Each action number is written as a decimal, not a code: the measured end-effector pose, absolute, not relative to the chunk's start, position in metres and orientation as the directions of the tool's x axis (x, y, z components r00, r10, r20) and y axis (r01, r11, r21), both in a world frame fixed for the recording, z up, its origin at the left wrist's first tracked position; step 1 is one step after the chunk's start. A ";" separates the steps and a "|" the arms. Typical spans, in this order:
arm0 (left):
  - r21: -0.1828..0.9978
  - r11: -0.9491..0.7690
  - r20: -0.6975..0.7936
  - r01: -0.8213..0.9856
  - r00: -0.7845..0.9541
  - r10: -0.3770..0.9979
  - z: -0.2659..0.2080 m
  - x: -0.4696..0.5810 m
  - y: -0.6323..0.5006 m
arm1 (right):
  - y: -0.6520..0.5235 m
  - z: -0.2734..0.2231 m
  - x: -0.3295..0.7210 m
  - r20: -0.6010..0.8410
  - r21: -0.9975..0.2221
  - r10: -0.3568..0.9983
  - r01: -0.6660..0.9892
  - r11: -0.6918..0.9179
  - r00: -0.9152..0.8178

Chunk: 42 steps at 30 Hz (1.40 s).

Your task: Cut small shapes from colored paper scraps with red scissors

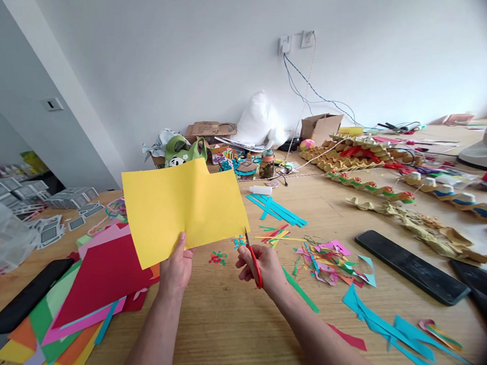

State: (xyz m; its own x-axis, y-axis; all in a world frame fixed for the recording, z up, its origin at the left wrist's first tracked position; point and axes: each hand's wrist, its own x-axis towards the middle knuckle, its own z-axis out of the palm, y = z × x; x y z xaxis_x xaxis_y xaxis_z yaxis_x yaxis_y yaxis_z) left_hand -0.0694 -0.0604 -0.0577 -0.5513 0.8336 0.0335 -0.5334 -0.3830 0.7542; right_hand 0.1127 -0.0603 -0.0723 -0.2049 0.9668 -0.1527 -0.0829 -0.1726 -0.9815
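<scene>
A large yellow sheet of paper (175,205) with a notch cut in its top edge is held up by my left hand (177,264), thumb in front and the other fingers mostly behind it. In my right hand (258,267) are red-handled scissors (255,264), blades pointing up by the sheet's lower right corner. Whether the blades touch the paper I cannot tell. Below and behind the scissors lie small red and green paper bits (217,257) and thin coloured strips (279,236).
Coloured paper sheets (103,275) pile up at left. Paper scraps (325,260), blue strips (277,210), blue offcuts (400,332) and a black phone-like slab (410,266) lie at right. Egg cartons (345,153), a glass jar (266,164) and a white glue bottle (260,190) stand or lie farther back.
</scene>
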 end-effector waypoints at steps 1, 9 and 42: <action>0.756 -0.384 0.035 -0.531 -0.552 0.833 -0.058 -0.070 -0.060 | -0.060 -0.073 0.113 -0.151 -0.982 0.967 -0.082 -0.171 -0.204; 0.757 -0.370 0.002 -0.539 -0.564 0.826 -0.058 -0.069 -0.060 | -0.061 -0.077 0.113 -0.155 -0.982 0.965 -0.074 -0.174 -0.210; 0.765 -0.371 0.040 -0.526 -0.536 0.843 -0.055 -0.065 -0.064 | -0.059 -0.075 0.116 -0.132 -0.987 0.975 -0.066 -0.145 -0.178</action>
State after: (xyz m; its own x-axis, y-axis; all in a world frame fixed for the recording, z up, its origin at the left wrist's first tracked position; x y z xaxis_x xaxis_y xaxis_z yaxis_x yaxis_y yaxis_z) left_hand -0.0646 -0.0636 -0.0554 -0.5362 0.8431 0.0403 -0.5265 -0.3713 0.7648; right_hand 0.1159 -0.0588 -0.0752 -0.1784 0.9751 -0.1316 -0.0660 -0.1453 -0.9872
